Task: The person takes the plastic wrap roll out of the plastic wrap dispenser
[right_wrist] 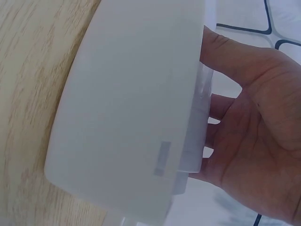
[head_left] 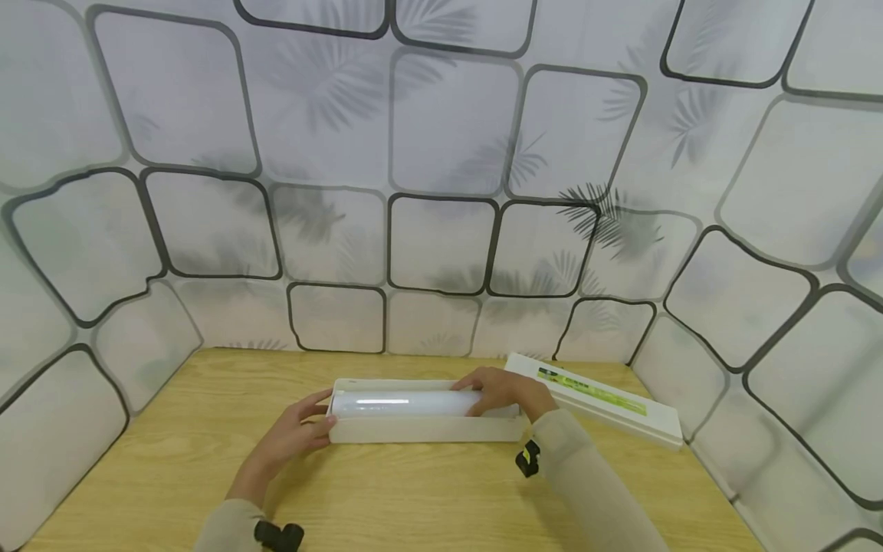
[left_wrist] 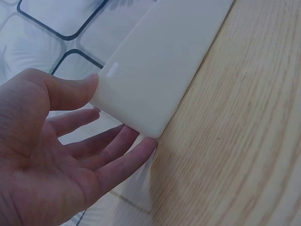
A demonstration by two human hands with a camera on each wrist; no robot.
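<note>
A long white box [head_left: 428, 431] lies open on the table, with a shiny, pale roll of plastic wrap [head_left: 400, 403] inside it. My left hand [head_left: 293, 433] is at the box's left end; its loosely bent fingers and thumb touch the end wall, as the left wrist view shows with the hand [left_wrist: 70, 141]. Over the right part of the roll, my right hand [head_left: 507, 389] grips it between the thumb on the near side and the fingers on the far side. From the right wrist view, the roll's end [right_wrist: 193, 141] shows above the box wall [right_wrist: 117, 103], beside the fingers.
The long white lid [head_left: 593, 395] with a green label lies slanted on the table to the right, behind my right forearm. Patterned walls [head_left: 441, 245] enclose the wooden table [head_left: 386, 491] at the back and sides.
</note>
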